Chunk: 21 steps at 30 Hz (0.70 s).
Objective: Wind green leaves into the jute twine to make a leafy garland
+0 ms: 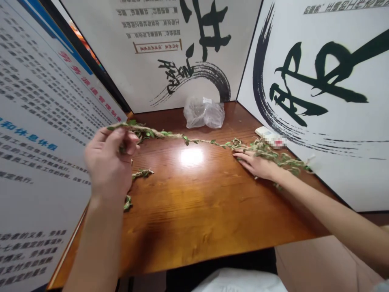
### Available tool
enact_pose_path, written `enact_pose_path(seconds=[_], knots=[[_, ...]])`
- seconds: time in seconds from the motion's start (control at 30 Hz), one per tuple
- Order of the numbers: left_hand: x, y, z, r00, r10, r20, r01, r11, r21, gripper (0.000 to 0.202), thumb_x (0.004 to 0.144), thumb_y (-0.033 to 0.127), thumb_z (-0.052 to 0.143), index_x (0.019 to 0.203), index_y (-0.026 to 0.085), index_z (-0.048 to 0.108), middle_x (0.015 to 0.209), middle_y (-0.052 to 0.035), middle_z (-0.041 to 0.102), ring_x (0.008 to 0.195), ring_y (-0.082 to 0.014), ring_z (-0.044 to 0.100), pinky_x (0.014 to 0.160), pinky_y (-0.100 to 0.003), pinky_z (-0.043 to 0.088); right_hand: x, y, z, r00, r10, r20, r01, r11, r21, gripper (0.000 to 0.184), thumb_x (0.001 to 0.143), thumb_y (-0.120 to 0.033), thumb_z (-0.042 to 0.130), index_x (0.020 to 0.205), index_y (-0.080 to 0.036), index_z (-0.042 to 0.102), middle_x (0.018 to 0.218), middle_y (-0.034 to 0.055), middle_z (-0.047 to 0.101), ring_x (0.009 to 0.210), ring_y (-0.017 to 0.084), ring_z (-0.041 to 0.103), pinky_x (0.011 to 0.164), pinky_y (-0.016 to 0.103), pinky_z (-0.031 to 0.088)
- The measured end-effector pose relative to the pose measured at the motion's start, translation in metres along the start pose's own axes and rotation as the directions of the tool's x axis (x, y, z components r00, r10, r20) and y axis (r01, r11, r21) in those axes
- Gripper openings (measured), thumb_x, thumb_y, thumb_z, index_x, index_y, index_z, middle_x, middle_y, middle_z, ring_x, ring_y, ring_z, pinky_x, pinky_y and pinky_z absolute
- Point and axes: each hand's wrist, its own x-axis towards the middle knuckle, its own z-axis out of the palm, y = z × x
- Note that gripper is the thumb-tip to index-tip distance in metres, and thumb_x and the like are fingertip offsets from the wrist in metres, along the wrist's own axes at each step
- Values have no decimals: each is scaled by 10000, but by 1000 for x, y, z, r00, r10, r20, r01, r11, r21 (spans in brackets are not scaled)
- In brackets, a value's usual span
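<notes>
A leafy twine garland [186,139], brown cord with small green leaves, stretches almost straight between my two hands above the table. My left hand [110,156] is raised at the left with thumb and fingers pinched on the cord. Loose lengths of it hang below that hand and lie on the wood. At the right, my right hand [257,164] lies low on the table against the tangled pile of the garland. Its visible fingers are stretched out flat, pointing left; the thumb is hidden by the cord and leaves.
A crumpled clear plastic bag [204,113] lies at the back of the brown wooden table [182,219]. Behind the pile is a small white object [265,133], partly blurred out. Printed panels [304,81] stand around the left, back and right sides.
</notes>
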Motion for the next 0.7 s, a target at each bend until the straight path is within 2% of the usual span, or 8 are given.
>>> enact_pose_path(seconds=[0.1,0.27,0.37,0.43,0.5,0.57,0.63,0.7], knots=[[-5,-35,-5,989,-140,-58,142,989,39,243,659,282,728,653,166,514,583,38,534,454,-28,372,477,-185,322,2,26,-21,995,-19,94,22,999,-27,356,882,-157,500,1202,-174,655,1314,82,575,1263,227,510,1110,349,361],[-11,-86,-10,974,-110,-199,148,970,191,114,678,227,654,708,150,577,581,20,581,417,-57,350,405,-203,235,6,29,-39,985,-2,175,17,997,-81,318,901,-183,496,1152,-192,691,1350,62,542,1269,229,505,1095,344,386],[-18,-104,-13,997,-80,4,68,871,487,174,734,261,645,860,145,677,764,-27,671,653,-120,580,600,-230,427,-2,1,-45,970,-11,243,43,991,-125,339,855,-178,567,1171,-219,684,1404,77,474,1252,309,511,1024,455,455],[-26,-111,-13,984,-52,170,-59,806,589,177,785,260,618,901,150,693,878,-50,693,785,-152,620,729,-270,465,-9,-30,-49,963,-45,265,99,976,-195,312,889,-210,528,1160,-207,683,1395,95,489,1244,312,519,997,478,472],[-38,-114,-11,926,-10,378,-235,768,596,156,835,253,592,906,159,693,905,-52,688,821,-158,622,750,-275,472,-10,-66,-54,973,-27,230,89,960,-265,313,910,-224,493,1168,-208,671,1356,103,534,1230,320,531,908,475,525],[-49,-114,-7,830,62,554,-401,757,515,152,882,246,564,918,168,690,863,-45,666,760,-137,610,684,-247,473,-4,-101,-54,983,19,184,28,968,-248,273,903,-246,521,1118,-208,684,1254,95,616,1145,321,589,868,476,533],[-59,-113,-3,742,156,652,-530,732,428,145,904,228,557,967,177,676,860,-42,647,760,-125,604,683,-235,474,9,-131,-46,995,10,100,-2,997,-83,362,903,-314,554,1239,-193,614,1259,91,612,1168,286,570,967,455,476],[-66,-113,1,690,237,683,-601,714,359,177,897,196,574,1062,182,638,875,-36,634,764,-112,597,687,-218,478,25,-151,-28,996,26,83,-43,978,206,603,852,-419,627,1387,-188,474,1358,88,537,1236,253,517,1027,402,426]])
